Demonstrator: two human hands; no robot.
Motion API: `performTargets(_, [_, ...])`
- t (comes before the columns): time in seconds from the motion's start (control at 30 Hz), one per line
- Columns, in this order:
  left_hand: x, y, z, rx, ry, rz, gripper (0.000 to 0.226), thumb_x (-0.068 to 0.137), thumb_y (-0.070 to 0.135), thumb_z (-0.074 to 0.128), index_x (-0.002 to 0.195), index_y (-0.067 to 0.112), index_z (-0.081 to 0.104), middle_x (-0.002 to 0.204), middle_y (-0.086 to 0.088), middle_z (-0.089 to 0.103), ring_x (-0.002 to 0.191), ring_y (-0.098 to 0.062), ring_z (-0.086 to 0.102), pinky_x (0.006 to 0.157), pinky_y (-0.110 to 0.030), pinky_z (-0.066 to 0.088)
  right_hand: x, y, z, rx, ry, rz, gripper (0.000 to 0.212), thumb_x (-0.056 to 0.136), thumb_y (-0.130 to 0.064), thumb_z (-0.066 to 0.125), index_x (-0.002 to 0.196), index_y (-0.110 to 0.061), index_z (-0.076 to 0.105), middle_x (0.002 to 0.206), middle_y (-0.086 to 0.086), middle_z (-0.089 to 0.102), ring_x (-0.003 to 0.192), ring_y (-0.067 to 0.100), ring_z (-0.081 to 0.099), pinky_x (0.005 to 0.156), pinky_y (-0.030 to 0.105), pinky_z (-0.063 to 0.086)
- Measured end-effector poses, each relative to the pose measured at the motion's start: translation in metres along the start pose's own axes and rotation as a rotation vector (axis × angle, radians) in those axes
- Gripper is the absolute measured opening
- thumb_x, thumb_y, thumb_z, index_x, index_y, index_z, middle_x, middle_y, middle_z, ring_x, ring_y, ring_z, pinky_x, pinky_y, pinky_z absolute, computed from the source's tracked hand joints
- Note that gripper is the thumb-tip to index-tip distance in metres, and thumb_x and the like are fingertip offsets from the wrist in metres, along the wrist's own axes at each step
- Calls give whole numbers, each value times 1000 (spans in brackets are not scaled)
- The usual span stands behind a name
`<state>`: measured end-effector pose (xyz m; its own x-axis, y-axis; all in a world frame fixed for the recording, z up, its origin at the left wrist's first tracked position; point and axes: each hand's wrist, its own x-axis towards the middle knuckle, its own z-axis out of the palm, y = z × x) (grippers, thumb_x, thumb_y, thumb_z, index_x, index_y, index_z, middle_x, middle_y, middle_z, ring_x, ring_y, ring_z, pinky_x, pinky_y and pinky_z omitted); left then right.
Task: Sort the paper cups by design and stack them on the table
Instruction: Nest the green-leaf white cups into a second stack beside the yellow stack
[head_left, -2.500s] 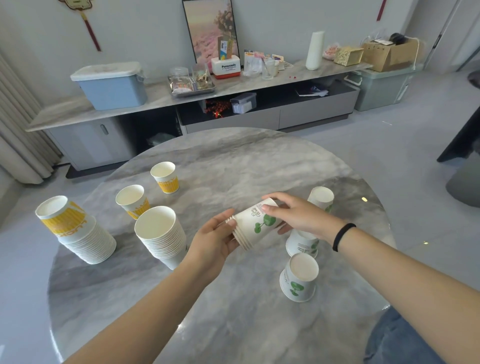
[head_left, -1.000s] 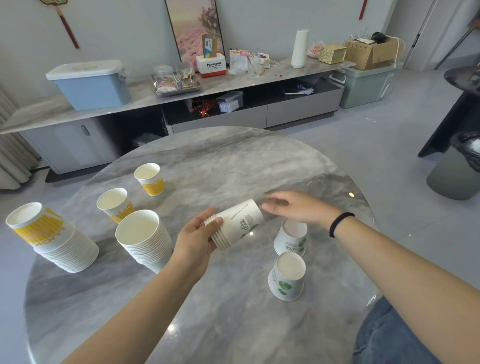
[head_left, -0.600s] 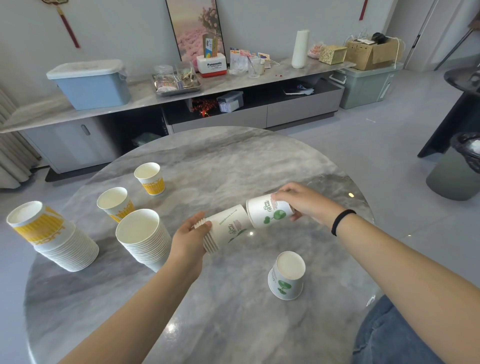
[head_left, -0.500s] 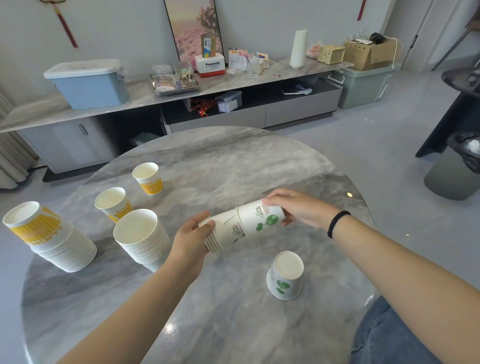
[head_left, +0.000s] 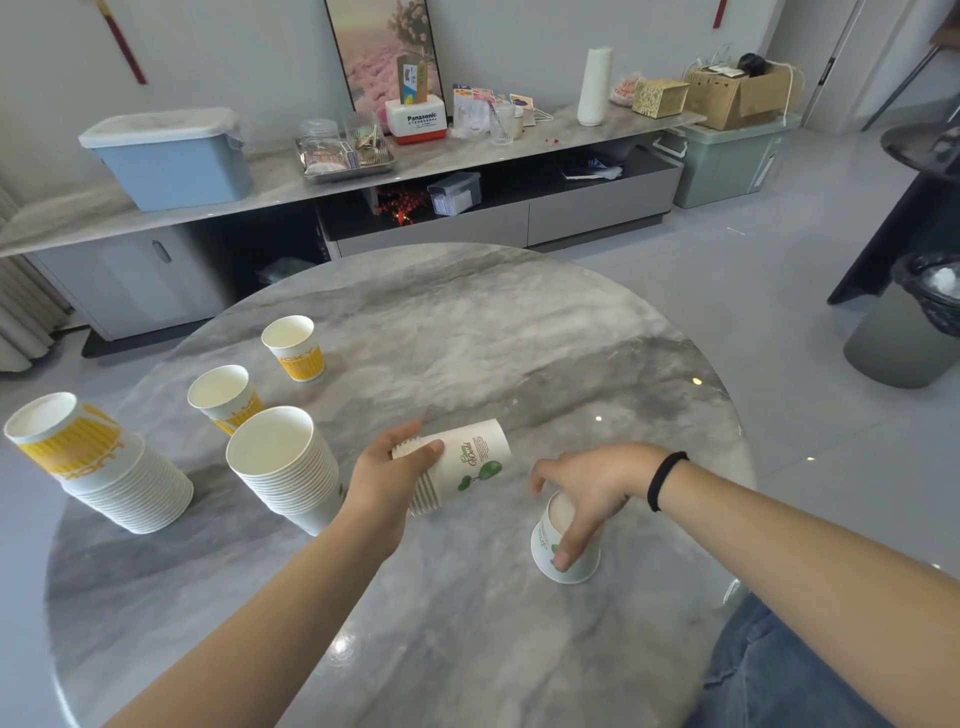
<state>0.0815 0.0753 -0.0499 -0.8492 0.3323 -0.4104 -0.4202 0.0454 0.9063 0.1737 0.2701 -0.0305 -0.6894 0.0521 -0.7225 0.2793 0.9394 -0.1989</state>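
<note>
While left hand (head_left: 384, 483) holds stack (head_left: 457, 465), right hand (head_left: 587, 488) grips cup (head_left: 569, 551)

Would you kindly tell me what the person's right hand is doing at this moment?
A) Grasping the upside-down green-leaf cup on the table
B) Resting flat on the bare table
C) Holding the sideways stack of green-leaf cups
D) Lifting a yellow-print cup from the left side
A: the right hand curls over the inverted green-leaf cup standing on the marble table, while the left hand holds the sideways stack of green-leaf cups.

left hand (head_left: 384, 483) grips leaf-print stack (head_left: 462, 465); right hand (head_left: 587, 486) grasps upturned cup (head_left: 566, 545)
</note>
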Motion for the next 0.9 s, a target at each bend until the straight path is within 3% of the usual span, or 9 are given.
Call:
performTargets(0.07, [-2,0,0,-1,1,-2,44,85,8,64,127,13,52,119,-14,58,97,-31,62,77,-39,52,5,-3,7,18,75,-30,73,58,-45,81,118,-27,43,108,-4,49,96,27,62,77,37,56])
performTargets(0.17, [-6,2,-5,7,8,6,44,84,8,65,126,13,53,120,-14,59,100,-32,62,83,-42,51,1,-4,-3,194,216,-63,50,69,-31,75,110,-21,49,95,-2,52,75,20,56,51,26,46])
performTargets(0.4, [-14,9,-21,17,89,36,42,85,10,64,125,13,54,119,-11,60,104,-32,62,92,-46,49,-8,13,-30,942,470,-122,23,83,-21,61,103,-11,59,93,3,55,80,17,55,56,26,47])
performTargets(0.53, [-23,14,-19,-35,2,17,43,87,10,61,129,10,50,123,-14,59,109,-32,60,94,-44,48,-11,2,-30,1312,313,-291,10,90,-15,55,96,-8,57,91,10,58,77,20,59,60,30,52])
performTargets(0.63, [-33,19,-12,-35,-95,40,41,89,13,59,129,10,50,123,-12,60,110,-29,59,92,-41,46,-9,-18,-21,1347,195,-413,14,91,-15,55,102,-6,56,96,9,62,84,22,62,66,33,57])
performTargets(0.77, [-45,35,-13,105,-117,127,47,72,32,74,116,31,57,128,-10,59,113,-27,60,99,-46,48,-9,-41,-17,1380,136,-492,12,91,-16,55,99,-8,57,95,5,62,85,18,64,79,37,58])
performTargets(0.83, [-51,48,-20,199,-106,186,56,69,32,78,121,33,55,129,-7,57,109,-21,61,89,-34,54,-13,-47,-21,1280,164,-499,17,90,-21,58,105,-12,59,99,4,62,89,17,63,83,34,56])
performTargets(0.9, [-59,66,-27,411,-44,327,61,79,26,73,133,30,46,129,2,52,109,-14,55,79,-17,48,-17,-54,-30,949,299,-490,33,85,-32,63,116,-21,57,108,-2,63,95,14,61,86,29,52])
